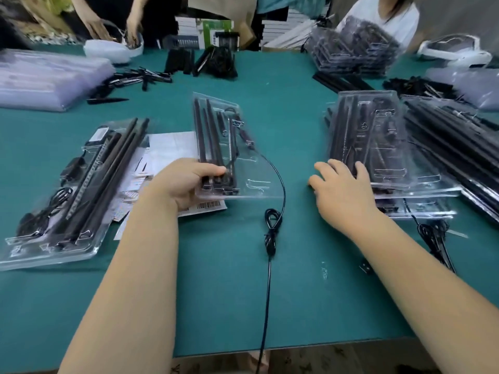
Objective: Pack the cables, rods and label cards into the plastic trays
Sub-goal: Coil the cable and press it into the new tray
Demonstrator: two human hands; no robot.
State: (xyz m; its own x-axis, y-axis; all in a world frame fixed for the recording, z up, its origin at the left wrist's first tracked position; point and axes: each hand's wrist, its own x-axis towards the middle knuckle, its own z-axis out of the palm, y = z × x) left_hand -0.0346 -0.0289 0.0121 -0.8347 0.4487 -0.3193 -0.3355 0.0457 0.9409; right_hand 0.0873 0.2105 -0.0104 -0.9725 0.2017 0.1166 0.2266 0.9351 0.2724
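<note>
My left hand (189, 182) grips the near left corner of a clear plastic tray (253, 182) with black rods (205, 141) seated in it, thumb on top. A black cable (272, 228) trails from this tray, bundled below it, and runs off the table's near edge. My right hand (343, 190) rests with spread fingers on the near left corner of a stack of filled trays (383, 147). White label cards (170, 149) lie under and left of the held tray. Another filled tray (67, 190) lies at the left.
Loose rods (453, 147) lie at the right. A second cable bundle (434, 238) hangs near the stack. Empty tray stacks (46, 79) sit far left. Other people's hands (94, 25) work at the far side, with boxes (205, 31) and more trays (351, 47). The green table edge (297, 344) is near.
</note>
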